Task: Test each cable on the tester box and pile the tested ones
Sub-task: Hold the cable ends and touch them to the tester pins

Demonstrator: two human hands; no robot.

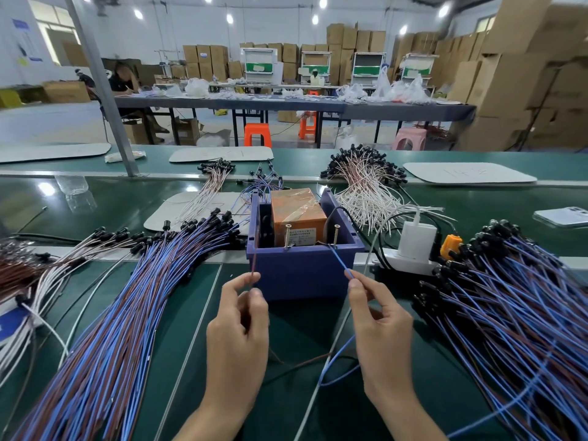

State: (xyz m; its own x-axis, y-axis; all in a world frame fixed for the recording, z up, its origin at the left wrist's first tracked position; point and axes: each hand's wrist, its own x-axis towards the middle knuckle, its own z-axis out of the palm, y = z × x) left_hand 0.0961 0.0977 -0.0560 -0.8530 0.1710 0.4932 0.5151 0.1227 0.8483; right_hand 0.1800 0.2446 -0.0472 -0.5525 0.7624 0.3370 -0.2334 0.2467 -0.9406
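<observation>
From the camera on your head, looking down at a green work belt [286, 393], you have one cable's two leads in your hands in front of the tester box [302, 272]. The box is an open purple tub that sits straight ahead of you and holds an orange block [299, 218]. Two upright screws stand at its near rim, a left screw [288, 235] and a right screw [336, 233].

Your left hand [237, 316] pinches the brown lead [254, 262] between thumb and forefinger, with the other fingers curled under. The lead's tip rises against the box's left front corner, apart from the left screw. Your right hand [378, 316] pinches the blue lead [339, 259] the same way. That tip reaches the foot of the right screw, though whether it touches is too fine to tell. The rest of the cable loops loosely on the belt between your wrists.

A big fan of blue and brown cables [127, 297] lies to your left and another heap [509, 297] to your right. Which heap holds the tested ones cannot be told. A bundle of pale cables [366, 186] lies behind the box, and a white power strip [410, 262] sits just right of it.

The step in hand looks like the test itself, only half made. The next move probably calls for swinging the brown tip right onto the left screw while the blue stays at its screw. After that you would check the result and lay the cable on the tested pile.
</observation>
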